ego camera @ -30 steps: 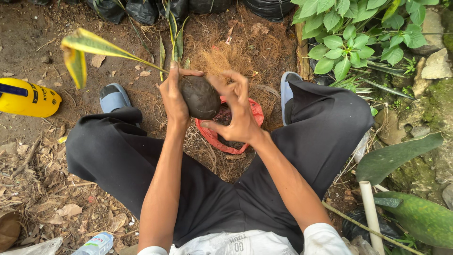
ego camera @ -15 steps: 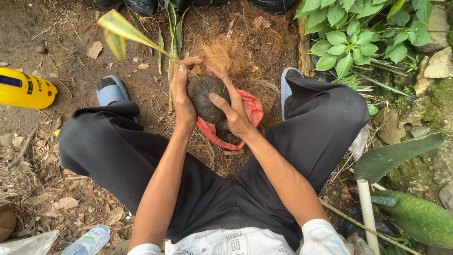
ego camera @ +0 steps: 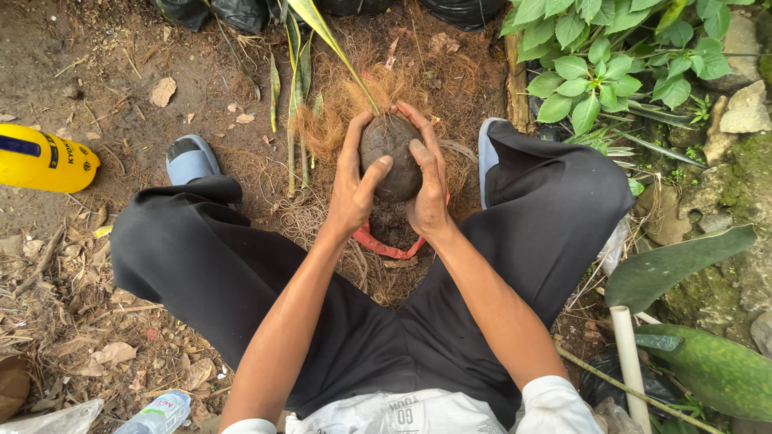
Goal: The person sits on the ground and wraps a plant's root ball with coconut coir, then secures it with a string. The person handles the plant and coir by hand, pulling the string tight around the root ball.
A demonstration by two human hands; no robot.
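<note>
Outdoor plot, bare dirt w/ dry leaves, twigs, loose brown coir fibre (ego camera: 354, 104) spread ahead of the person. Person squats, black trousers (ego camera: 241, 273), grey-blue sandals (ego camera: 191, 159) on ground.

Left hand (ego camera: 354, 189) + right hand (ego camera: 425, 181) both clamped on a dark round root ball (ego camera: 392, 153), held between the knees, just above a red-rimmed pot (ego camera: 386, 241). L fingers curl round the ball's left side, thumb laid across its front. R fingers wrap the top and right side, thumb pressed on the front, near the L thumb. Fingers slightly spread, all in contact w/ the ball.

A long yellow-green leaf (ego camera: 322, 36) rises from the ball top, just past the fingertips, toward upper frame edge. Fibre pile sits directly beyond the fingertips.

Well left of L hand: yellow container (ego camera: 44, 161) on dirt. Right of R hand, well apart: green leafy shrub (ego camera: 595, 72), mossy stones (ego camera: 744, 108), white pipe (ego camera: 629, 362). Clear plastic bottle (ego camera: 157, 411) near the L elbow side, bottom edge.
</note>
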